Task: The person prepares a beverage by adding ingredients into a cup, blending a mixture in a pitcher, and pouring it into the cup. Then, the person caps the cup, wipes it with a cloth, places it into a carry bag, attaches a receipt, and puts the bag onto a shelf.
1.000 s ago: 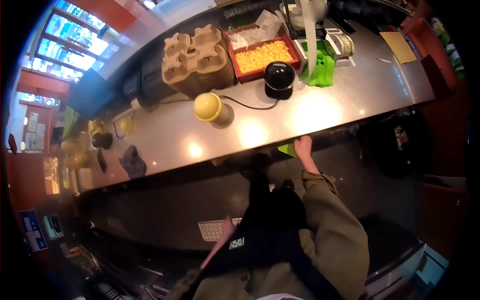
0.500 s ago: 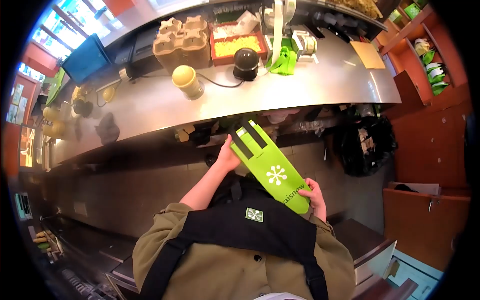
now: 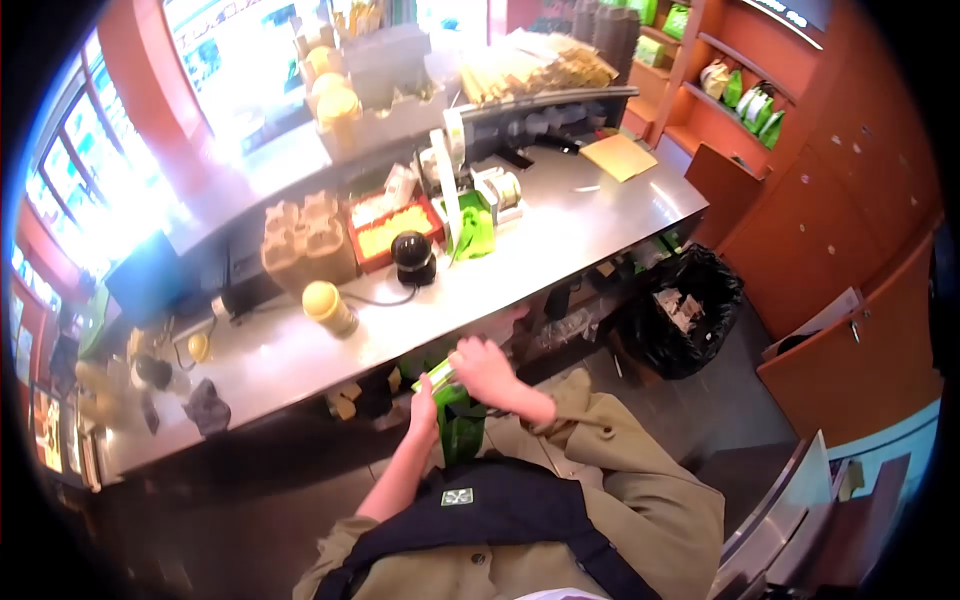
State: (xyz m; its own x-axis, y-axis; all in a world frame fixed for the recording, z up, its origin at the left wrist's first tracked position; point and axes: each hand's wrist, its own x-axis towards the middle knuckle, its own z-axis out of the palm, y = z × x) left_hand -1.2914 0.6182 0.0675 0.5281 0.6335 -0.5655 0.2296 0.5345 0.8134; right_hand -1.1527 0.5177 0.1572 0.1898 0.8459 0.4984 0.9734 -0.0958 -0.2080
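A green bag (image 3: pixel 461 428) hangs upright in front of my body, just off the counter's front edge. My left hand (image 3: pixel 424 405) is closed on the bag's upper left edge. At the top of the bag, my right hand (image 3: pixel 483 368) has its fingers bent over the rim; what its fingertips touch is hidden. On the steel counter (image 3: pixel 540 255) beyond my hands stand a yellow-lidded cup (image 3: pixel 328 308) and a black dome-shaped device (image 3: pixel 412 256) with a cable.
Cardboard cup carriers (image 3: pixel 308 240), a red tray (image 3: pixel 437 226) of yellow items and a green bundle (image 3: pixel 476 235) stand at the counter's back. A black-lined bin (image 3: pixel 700 330) is on the floor at right. Shelves (image 3: pixel 735 70) hold bags at upper right.
The flat green bag has turned upright and now hangs below my hands. My right hand has moved up from its bottom end to its top. The view has tilted up and right.
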